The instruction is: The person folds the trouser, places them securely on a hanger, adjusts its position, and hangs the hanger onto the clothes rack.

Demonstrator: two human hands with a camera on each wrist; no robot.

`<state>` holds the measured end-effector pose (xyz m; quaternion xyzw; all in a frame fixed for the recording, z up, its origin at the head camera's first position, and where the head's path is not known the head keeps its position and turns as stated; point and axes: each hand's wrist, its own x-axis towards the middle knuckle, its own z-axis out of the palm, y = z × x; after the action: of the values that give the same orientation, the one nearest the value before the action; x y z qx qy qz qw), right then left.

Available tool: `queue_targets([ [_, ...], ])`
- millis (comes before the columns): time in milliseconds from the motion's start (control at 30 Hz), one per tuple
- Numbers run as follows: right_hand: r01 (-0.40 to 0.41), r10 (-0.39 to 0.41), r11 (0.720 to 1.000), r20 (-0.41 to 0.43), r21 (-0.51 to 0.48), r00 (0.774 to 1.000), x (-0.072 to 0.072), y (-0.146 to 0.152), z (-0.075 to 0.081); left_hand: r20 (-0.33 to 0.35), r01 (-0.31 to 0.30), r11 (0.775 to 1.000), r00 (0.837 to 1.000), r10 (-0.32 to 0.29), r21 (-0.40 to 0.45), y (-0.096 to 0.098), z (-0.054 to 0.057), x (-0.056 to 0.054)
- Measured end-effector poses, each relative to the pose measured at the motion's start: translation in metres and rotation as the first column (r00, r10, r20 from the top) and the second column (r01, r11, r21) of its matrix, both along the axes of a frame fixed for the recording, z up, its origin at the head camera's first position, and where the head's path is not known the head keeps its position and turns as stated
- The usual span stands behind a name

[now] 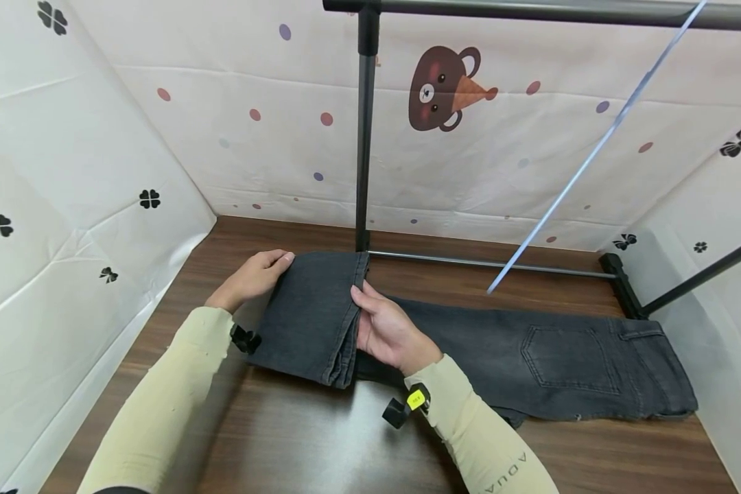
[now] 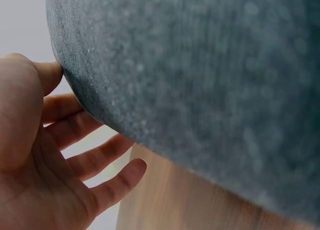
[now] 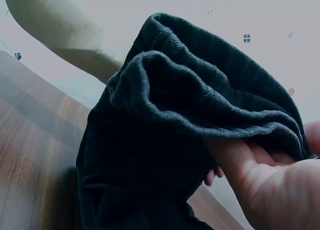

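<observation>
A pair of dark grey jeans (image 1: 457, 336) lies folded lengthwise on the wooden surface, with a back pocket facing up near the waist at right. The leg end is doubled back and raised off the surface at left. My left hand (image 1: 253, 278) pinches the far left corner of this fold. In the left wrist view, the thumb of that hand (image 2: 50, 160) presses the denim (image 2: 200, 90) while the lower fingers are spread. At the hem side, my right hand (image 1: 389, 326) grips the layered leg openings. The right wrist view shows the open hems (image 3: 200, 115) above that hand (image 3: 270, 185).
Behind the jeans stands a black metal rack with an upright post (image 1: 366, 151) and a low crossbar (image 1: 488, 265). A pale blue strap (image 1: 586, 168) slants down from its top rail. White patterned sheets (image 1: 272, 137) wall in the back and sides.
</observation>
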<state>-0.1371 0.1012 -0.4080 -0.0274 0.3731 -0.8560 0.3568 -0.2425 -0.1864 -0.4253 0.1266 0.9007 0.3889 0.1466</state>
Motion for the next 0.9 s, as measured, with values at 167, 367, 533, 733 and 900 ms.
queue_targets([
  [167,-0.005,0.005,1.000,-0.016,-0.014,1.000,0.001,0.003,0.001,-0.003,0.003,1.000,1.000,-0.003,0.004,0.001,0.000,0.000],
  [367,-0.002,0.002,1.000,-0.012,-0.019,1.000,0.001,0.006,0.003,-0.014,0.012,1.000,1.000,-0.012,0.008,0.003,0.001,0.000],
  [533,-0.001,0.001,1.000,-0.014,-0.026,1.000,0.001,0.009,0.004,-0.024,0.020,1.000,1.000,-0.020,0.001,0.005,0.001,0.000],
  [733,-0.004,0.003,0.999,-0.028,-0.043,1.000,0.001,0.012,0.003,-0.019,0.018,1.000,1.000,-0.018,0.009,0.007,-0.001,-0.001],
  [900,-0.004,0.002,0.999,-0.041,-0.054,0.999,0.002,0.014,0.001,-0.012,0.020,1.000,1.000,-0.020,0.011,0.007,-0.002,-0.001],
])
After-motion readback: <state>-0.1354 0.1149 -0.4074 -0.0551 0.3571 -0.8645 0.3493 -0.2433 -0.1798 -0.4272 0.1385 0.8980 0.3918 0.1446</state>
